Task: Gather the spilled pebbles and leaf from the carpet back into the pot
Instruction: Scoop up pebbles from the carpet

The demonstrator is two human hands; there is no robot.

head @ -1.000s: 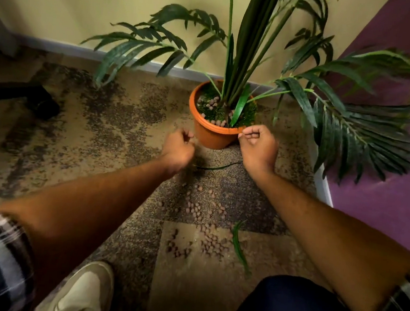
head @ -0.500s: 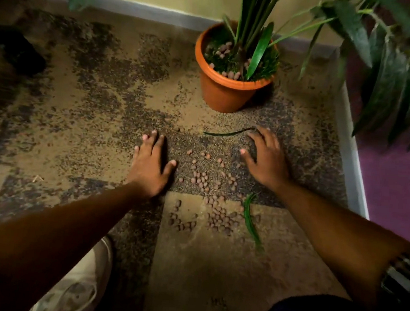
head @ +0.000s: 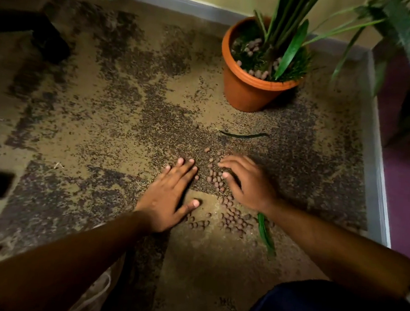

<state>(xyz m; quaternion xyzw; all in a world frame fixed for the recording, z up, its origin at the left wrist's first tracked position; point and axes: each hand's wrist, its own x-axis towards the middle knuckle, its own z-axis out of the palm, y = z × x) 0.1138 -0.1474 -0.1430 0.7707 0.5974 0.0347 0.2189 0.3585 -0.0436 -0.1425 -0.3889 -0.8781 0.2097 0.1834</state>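
Both hands lay flat on the carpet (head: 102, 126) with fingers spread wide and holding nothing, the left hand (head: 170, 197) at 9 o'clock of the pebbles (head: 233, 219) and the right hand (head: 248, 181) at 3 o'clock. One leaf (head: 266, 235) lay by the right wrist, another leaf (head: 244, 134) nearer the pot (head: 244, 91), which stood at 12 o'clock. It would have been best to push the hands together slowly, making one heap, then scoop with cupped hands so none rolled away.

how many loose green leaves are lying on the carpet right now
2. One thin dark green leaf lies between the orange plastic pot and the hands; one broader green leaf lies beside the right forearm, partly hidden under it.
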